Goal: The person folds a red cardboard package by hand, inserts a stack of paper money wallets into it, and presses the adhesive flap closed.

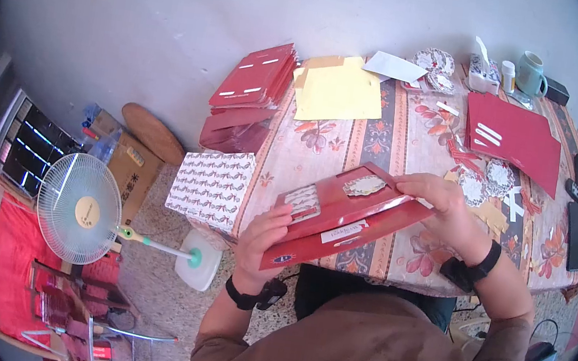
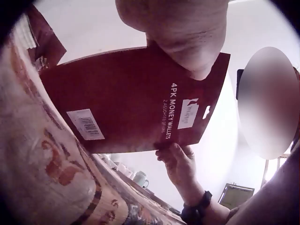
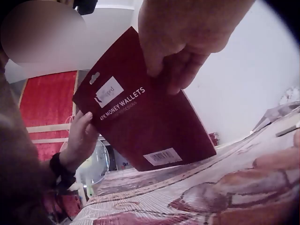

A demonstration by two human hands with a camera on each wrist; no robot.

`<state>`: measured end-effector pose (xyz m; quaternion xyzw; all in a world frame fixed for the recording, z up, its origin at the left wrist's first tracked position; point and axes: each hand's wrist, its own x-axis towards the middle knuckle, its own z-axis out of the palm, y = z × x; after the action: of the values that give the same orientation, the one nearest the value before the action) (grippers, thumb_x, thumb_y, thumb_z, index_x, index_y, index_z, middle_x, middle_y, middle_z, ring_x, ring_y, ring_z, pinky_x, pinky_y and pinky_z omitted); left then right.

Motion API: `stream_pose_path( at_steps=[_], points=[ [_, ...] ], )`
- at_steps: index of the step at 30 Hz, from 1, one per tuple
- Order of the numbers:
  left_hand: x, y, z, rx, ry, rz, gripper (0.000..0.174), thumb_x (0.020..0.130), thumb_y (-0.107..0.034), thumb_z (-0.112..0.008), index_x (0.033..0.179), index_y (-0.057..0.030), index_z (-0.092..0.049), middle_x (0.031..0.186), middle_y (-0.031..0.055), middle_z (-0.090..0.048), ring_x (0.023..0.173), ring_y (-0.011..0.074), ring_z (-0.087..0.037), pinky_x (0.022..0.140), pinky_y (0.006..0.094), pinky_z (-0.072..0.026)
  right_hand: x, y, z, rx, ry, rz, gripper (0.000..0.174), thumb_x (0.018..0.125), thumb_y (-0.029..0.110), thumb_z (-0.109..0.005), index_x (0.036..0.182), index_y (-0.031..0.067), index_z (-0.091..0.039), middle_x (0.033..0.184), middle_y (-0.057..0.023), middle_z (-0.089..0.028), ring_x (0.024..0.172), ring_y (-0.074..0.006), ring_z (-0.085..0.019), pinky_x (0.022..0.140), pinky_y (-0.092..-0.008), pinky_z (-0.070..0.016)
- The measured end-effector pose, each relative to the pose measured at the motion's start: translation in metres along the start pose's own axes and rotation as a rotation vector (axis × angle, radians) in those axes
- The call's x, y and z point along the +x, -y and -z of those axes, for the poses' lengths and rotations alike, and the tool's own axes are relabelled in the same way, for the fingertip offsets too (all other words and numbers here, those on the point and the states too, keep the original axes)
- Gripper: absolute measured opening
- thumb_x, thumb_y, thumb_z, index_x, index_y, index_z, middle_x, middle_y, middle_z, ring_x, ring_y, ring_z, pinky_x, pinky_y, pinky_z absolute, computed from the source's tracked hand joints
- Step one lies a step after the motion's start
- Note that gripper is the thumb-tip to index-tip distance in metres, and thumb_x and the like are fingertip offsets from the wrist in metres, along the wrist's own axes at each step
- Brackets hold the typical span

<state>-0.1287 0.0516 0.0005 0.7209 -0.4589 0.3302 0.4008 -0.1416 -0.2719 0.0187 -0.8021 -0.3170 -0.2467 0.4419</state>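
Both hands hold a dark red pack of money wallets [image 1: 350, 214] over the front edge of the table. Its back card [image 2: 136, 103] reads "4PK MONEY WALLETS" and bears a barcode sticker [image 3: 162, 157], a white label and a hang hole. In the head view the decorated front [image 1: 335, 194] with pale ornate patches faces up, parted from a red flap [image 1: 363, 230] with a white label. The left hand [image 1: 263, 239] grips the pack's left end. At the opposite end, the right hand [image 1: 440, 200] pinches the upper corner between thumb and fingers.
Stacked red packs [image 1: 255, 77], yellow sheets [image 1: 341, 92] and a white patterned box [image 1: 212, 185] lie on the left. To the right are red cards [image 1: 514, 137], ornate white cutouts [image 1: 485, 184] and a black stapler-like object [image 1: 574, 236]. A mug [image 1: 531, 74] stands behind; a fan [image 1: 81, 208] stands left.
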Motion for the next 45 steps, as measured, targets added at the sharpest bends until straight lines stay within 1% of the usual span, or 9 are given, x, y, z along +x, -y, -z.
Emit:
stream_pose_path(
  at_steps=[4,7,11,19,22,30,34,36,45],
  points=[
    [-0.009,0.003,-0.001,-0.072,-0.019,0.010,0.038,0.076,-0.004,-0.075,0.108,-0.0008,-0.055,0.112,0.0202,-0.063,0.107,0.0382,-0.062,0.093,0.0442,-0.0498,-0.001,0.003,0.001,-0.037,0.008,0.059,0.029,0.074,-0.001,-0.069,0.103,-0.0001,-0.065,0.108,-0.0151,-0.067,0.097,-0.0312,-0.066,0.080,-0.0356,-0.0549],
    [0.000,-0.003,0.000,0.054,0.110,0.122,0.030,0.079,-0.003,-0.070,0.107,0.0009,-0.059,0.112,0.0215,-0.064,0.107,0.0368,-0.063,0.092,0.0426,-0.0500,-0.005,0.000,0.000,-0.093,0.028,0.084,0.028,0.075,-0.002,-0.068,0.102,-0.0006,-0.064,0.108,-0.0149,-0.067,0.095,-0.0311,-0.067,0.078,-0.0352,-0.0555],
    [-0.001,-0.011,-0.003,0.035,0.117,0.070,0.018,0.082,-0.003,-0.065,0.099,0.0036,-0.063,0.105,0.0212,-0.067,0.102,0.0357,-0.065,0.088,0.0398,-0.0521,-0.008,0.000,0.000,-0.079,0.040,0.091,0.026,0.075,-0.002,-0.068,0.101,-0.0006,-0.065,0.108,-0.0145,-0.067,0.094,-0.0310,-0.067,0.076,-0.0349,-0.0557],
    [-0.005,-0.004,-0.008,-0.023,0.087,0.093,0.018,0.082,-0.003,-0.065,0.098,0.0042,-0.064,0.104,0.0199,-0.068,0.101,0.0347,-0.066,0.087,0.0392,-0.0526,-0.008,0.004,-0.002,-0.040,-0.008,0.000,0.034,0.078,0.002,-0.069,0.111,0.0031,-0.063,0.107,-0.0143,-0.067,0.096,-0.0291,-0.067,0.079,-0.0346,-0.0536],
    [-0.009,0.005,-0.011,-0.065,0.035,0.189,0.032,0.081,-0.006,-0.069,0.111,0.0013,-0.060,0.115,0.0186,-0.065,0.108,0.0300,-0.064,0.095,0.0408,-0.0478,-0.003,0.001,-0.002,0.044,-0.027,-0.041,0.036,0.078,0.004,-0.070,0.114,0.0038,-0.062,0.106,-0.0137,-0.067,0.093,-0.0281,-0.067,0.078,-0.0335,-0.0532],
    [-0.016,0.006,-0.007,-0.162,0.038,0.445,0.047,0.075,-0.014,-0.078,0.116,-0.0013,-0.058,0.119,0.0179,-0.062,0.112,0.0284,-0.061,0.103,0.0407,-0.0393,0.001,0.003,-0.008,0.035,-0.063,-0.020,0.039,0.077,0.003,-0.072,0.114,0.0038,-0.062,0.103,-0.0118,-0.068,0.089,-0.0237,-0.067,0.076,-0.0304,-0.0515],
    [-0.025,0.016,-0.015,-0.284,-0.065,0.436,0.054,0.074,-0.016,-0.080,0.120,-0.0007,-0.055,0.119,0.0179,-0.063,0.112,0.0284,-0.061,0.101,0.0399,-0.0405,-0.001,0.000,-0.010,0.012,-0.091,-0.012,0.040,0.075,0.003,-0.074,0.113,0.0037,-0.062,0.104,-0.0108,-0.068,0.089,-0.0218,-0.066,0.076,-0.0297,-0.0504],
    [-0.023,0.019,-0.014,-0.215,-0.022,0.331,0.061,0.074,-0.017,-0.081,0.124,-0.0008,-0.051,0.119,0.0186,-0.062,0.113,0.0300,-0.060,0.100,0.0409,-0.0417,-0.001,0.002,-0.008,0.016,-0.089,-0.024,0.040,0.074,0.003,-0.074,0.112,0.0035,-0.062,0.103,-0.0104,-0.068,0.090,-0.0220,-0.066,0.077,-0.0300,-0.0505],
    [-0.016,0.020,-0.019,-0.207,0.018,0.283,0.062,0.074,-0.014,-0.080,0.124,-0.0012,-0.047,0.115,0.0192,-0.063,0.111,0.0348,-0.060,0.096,0.0427,-0.0475,-0.004,-0.004,-0.008,-0.012,-0.123,-0.065,0.040,0.071,0.002,-0.075,0.109,0.0031,-0.062,0.102,-0.0112,-0.068,0.092,-0.0241,-0.066,0.079,-0.0319,-0.0509]
  ],
)
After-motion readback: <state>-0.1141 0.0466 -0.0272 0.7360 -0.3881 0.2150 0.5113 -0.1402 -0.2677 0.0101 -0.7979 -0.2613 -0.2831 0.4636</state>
